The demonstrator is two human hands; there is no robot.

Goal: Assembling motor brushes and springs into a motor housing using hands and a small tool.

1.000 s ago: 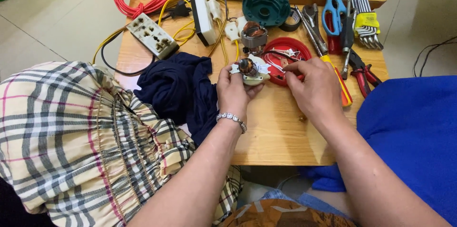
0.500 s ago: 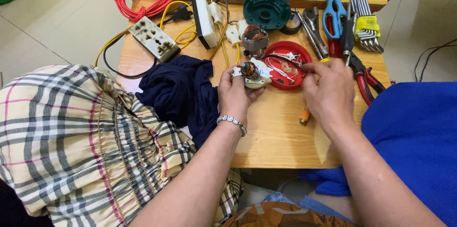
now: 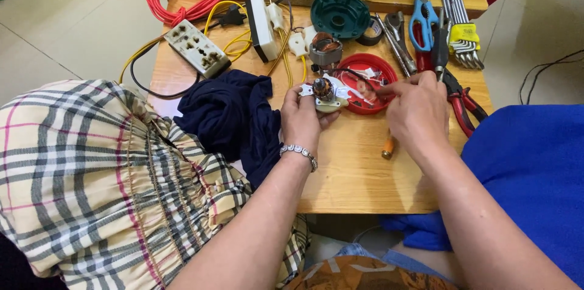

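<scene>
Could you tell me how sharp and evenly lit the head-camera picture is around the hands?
Head view: soft, even light, no glare; the left hand on the small motor part and the right hand look sharp; only faint shadows on the wooden table.

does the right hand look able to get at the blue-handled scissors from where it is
Probably yes. The right hand sits at the red dish, and the blue-handled scissors lie just beyond it on the wooden table, uncovered. Only pliers lie nearby, beside the path.

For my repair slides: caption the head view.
Left hand holds a small motor part while right hand picks in a red lid on a wooden table.
</scene>
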